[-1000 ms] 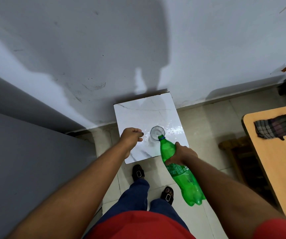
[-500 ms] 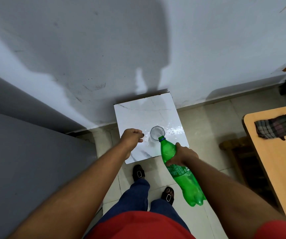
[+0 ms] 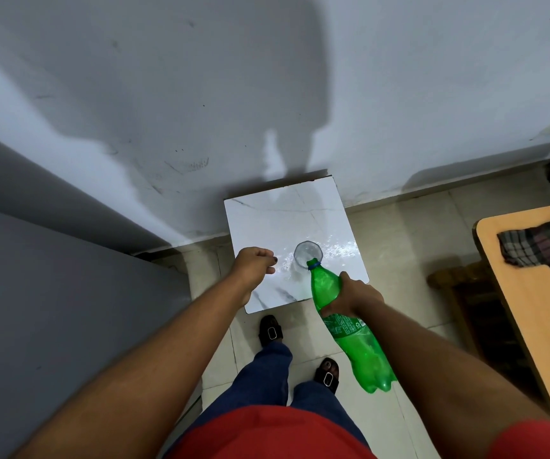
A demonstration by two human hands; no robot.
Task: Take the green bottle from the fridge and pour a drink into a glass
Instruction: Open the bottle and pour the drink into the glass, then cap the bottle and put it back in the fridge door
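Tilting mouth-down over the glass [image 3: 308,255], the green bottle [image 3: 349,329] is gripped around its upper body by the right hand [image 3: 353,296]. The glass stands on a white marble-look tabletop [image 3: 267,220]. The left hand [image 3: 255,265] hovers just beside the glass, fingers curled closed around something small and dark.

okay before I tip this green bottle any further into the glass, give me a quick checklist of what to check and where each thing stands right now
1. Cap off the green bottle: ok, the mouth looks open, only the blue ring shows.
2. Bottle mouth over the glass: ok, it sits at the near rim.
3. Right hand grip on the bottle: ok, wrapped around the upper body.
4. Glass upright on the white marble table: ok.
5. Left hand steadying the glass: not ok, it is a closed fist beside it, apart.
6. Level of drink in the glass: cannot tell.
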